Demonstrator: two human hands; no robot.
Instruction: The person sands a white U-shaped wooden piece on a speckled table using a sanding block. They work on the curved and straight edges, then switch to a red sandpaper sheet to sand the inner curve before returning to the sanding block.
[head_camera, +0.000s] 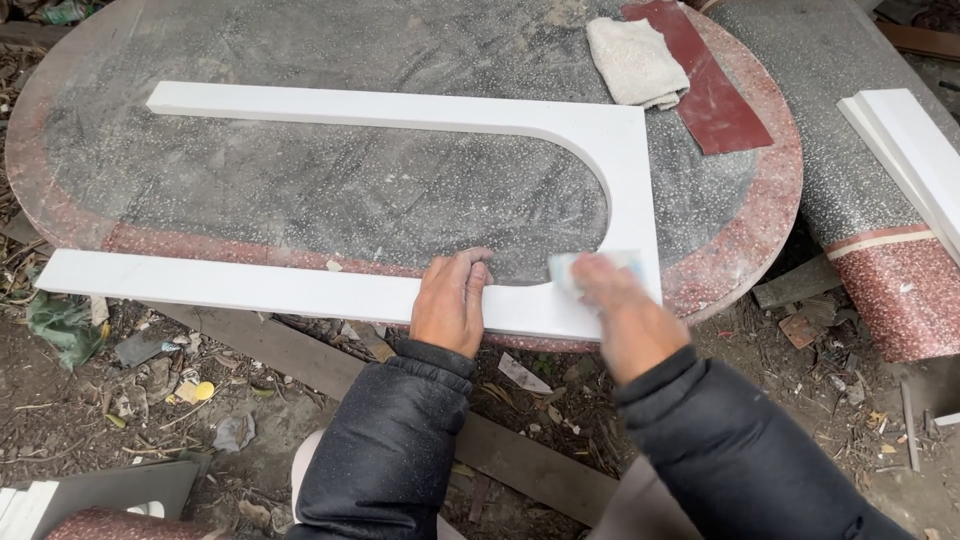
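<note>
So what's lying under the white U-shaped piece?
The white U-shaped piece rests on a speckled oval slab with a red border. The left hand presses its near arm; the slab directly beneath the piece is covered.

Under your hands sits an oval stone slab (300, 190), speckled grey with a reddish border and dusty. A white U-shaped frame (400, 115) lies flat on it, its near arm under your left hand (452, 300) and its curved end by your right hand (610, 290). Beyond your right hand, a folded white cloth (635, 60) and a dark red strip (710, 85) rest on the slab's far edge.
</note>
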